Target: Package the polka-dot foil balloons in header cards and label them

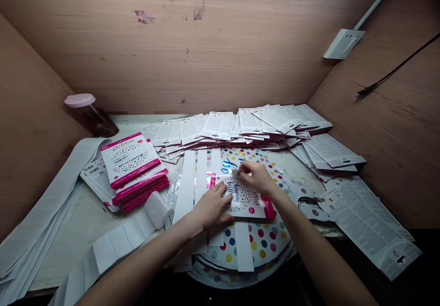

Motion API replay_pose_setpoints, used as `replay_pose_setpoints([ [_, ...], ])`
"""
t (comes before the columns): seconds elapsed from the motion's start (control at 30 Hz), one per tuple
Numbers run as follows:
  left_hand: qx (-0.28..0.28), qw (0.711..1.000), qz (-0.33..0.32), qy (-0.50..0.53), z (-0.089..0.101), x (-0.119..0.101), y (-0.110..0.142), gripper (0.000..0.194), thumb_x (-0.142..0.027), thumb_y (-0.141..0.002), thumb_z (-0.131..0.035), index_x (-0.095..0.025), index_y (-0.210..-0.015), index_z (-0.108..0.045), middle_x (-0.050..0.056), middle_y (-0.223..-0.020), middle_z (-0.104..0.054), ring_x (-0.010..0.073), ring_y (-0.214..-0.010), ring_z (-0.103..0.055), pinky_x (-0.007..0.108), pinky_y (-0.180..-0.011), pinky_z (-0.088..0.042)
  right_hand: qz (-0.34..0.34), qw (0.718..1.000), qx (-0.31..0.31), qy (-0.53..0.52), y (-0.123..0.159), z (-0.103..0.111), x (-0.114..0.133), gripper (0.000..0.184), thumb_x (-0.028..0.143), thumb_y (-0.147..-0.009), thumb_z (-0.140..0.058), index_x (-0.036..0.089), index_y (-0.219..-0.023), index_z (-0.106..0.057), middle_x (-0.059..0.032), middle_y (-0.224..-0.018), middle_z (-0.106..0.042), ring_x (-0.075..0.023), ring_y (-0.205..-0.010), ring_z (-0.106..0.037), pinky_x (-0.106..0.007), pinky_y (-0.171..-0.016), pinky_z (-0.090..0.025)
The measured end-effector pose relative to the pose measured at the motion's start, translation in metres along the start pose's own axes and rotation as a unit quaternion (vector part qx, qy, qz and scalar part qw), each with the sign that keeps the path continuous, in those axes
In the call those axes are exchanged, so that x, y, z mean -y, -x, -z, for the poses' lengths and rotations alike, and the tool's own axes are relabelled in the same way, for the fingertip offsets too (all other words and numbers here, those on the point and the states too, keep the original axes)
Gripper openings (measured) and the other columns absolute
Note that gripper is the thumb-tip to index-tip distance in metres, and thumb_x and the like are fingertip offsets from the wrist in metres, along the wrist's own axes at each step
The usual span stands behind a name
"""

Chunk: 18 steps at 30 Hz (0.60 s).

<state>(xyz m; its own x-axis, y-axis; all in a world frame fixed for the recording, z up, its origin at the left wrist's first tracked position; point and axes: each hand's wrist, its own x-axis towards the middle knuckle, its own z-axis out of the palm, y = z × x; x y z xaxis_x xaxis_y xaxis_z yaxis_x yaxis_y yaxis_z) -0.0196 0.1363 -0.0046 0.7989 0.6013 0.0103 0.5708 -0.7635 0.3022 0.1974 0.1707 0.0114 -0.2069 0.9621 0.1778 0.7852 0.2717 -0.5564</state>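
Note:
A white and pink balloon packet (252, 203), printed "prima", lies sideways before me on a stack of round foil balloons (263, 244) with coloured dots. My left hand (212, 205) rests on the packet's left part with its fingers stretched out. Above the packet's upper edge, my right hand (256, 176) has thumb and fingers pinched together; a small pale bit shows at the fingertips, too small to name. White paper strips (244, 246) lie across the balloons, partly under the packet.
Similar packets (130, 159) are stacked at the left, near a label roll (158, 210) with its strip trailing forward. Many packets (220, 125) lie face down along the back and right (364, 219). A lidded jar (92, 116) stands back left. Wooden walls enclose the table; a socket (343, 44) is at right.

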Motion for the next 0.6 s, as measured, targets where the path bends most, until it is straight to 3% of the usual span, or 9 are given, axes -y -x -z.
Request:
replay_pose_setpoints([
  [0.1,0.014,0.999,0.020,0.025,0.005,-0.005,-0.001,0.056,-0.042,-0.076,-0.074,-0.010,-0.118,-0.055,0.024,-0.133,-0.049,0.0398,-0.128,-0.046,0.047,-0.102,-0.044,0.021,1.000,-0.022,-0.004,0.053,-0.019,0.011,0.016,0.015,-0.089,-0.052,0.021,-0.088,-0.067,-0.0079,-0.099,-0.073,-0.0248,-0.098,-0.067,-0.042,-0.086,-0.054],
  [0.17,0.017,0.998,0.030,0.045,0.007,-0.008,-0.002,0.069,-0.039,-0.074,-0.075,-0.009,-0.129,-0.047,0.025,-0.143,-0.041,0.0395,-0.132,-0.042,0.047,-0.105,-0.041,0.033,0.998,-0.048,-0.005,0.077,-0.033,0.013,0.023,0.016,-0.093,-0.048,0.022,-0.098,-0.070,-0.0105,-0.111,-0.072,-0.0279,-0.113,-0.064,-0.050,-0.096,-0.051],
  [0.27,0.037,0.998,0.019,0.042,0.005,-0.010,-0.006,0.081,-0.039,-0.075,-0.074,-0.017,-0.143,-0.037,0.019,-0.155,-0.030,0.0417,-0.140,-0.031,0.052,-0.108,-0.036,0.063,0.994,-0.087,0.013,0.102,-0.042,0.014,0.030,0.016,-0.095,-0.044,0.021,-0.113,-0.068,-0.0123,-0.120,-0.069,-0.0295,-0.122,-0.059,-0.053,-0.102,-0.050],
  [0.37,0.052,0.998,0.010,0.020,0.004,-0.011,-0.009,0.072,-0.043,-0.078,-0.071,-0.021,-0.141,-0.044,0.015,-0.154,-0.036,0.0430,-0.140,-0.031,0.055,-0.107,-0.035,0.131,0.989,-0.059,0.046,0.132,-0.036,0.023,0.026,0.027,-0.093,-0.054,0.019,-0.115,-0.067,-0.0142,-0.117,-0.069,-0.0316,-0.117,-0.061,-0.052,-0.096,-0.054],
  [0.47,0.057,0.998,-0.001,0.001,0.006,-0.010,-0.011,0.072,-0.045,-0.076,-0.073,-0.019,-0.138,-0.049,0.017,-0.152,-0.038,0.0438,-0.133,-0.039,0.055,-0.104,-0.038,0.221,0.972,0.002,0.075,0.168,-0.030,0.037,0.037,0.043,-0.086,-0.064,0.016,-0.111,-0.066,-0.0159,-0.109,-0.070,-0.0348,-0.105,-0.064,-0.053,-0.086,-0.057],
  [0.6,0.063,0.997,-0.026,-0.019,0.008,-0.004,-0.012,0.075,-0.052,-0.076,-0.072,-0.018,-0.140,-0.049,0.017,-0.153,-0.036,0.0434,-0.136,-0.035,0.054,-0.109,-0.032,0.279,0.959,-0.012,0.051,0.190,-0.028,0.050,0.021,0.018,-0.089,-0.059,0.016,-0.110,-0.064,-0.0110,-0.103,-0.072,-0.0291,-0.102,-0.065,-0.049,-0.091,-0.055],
])
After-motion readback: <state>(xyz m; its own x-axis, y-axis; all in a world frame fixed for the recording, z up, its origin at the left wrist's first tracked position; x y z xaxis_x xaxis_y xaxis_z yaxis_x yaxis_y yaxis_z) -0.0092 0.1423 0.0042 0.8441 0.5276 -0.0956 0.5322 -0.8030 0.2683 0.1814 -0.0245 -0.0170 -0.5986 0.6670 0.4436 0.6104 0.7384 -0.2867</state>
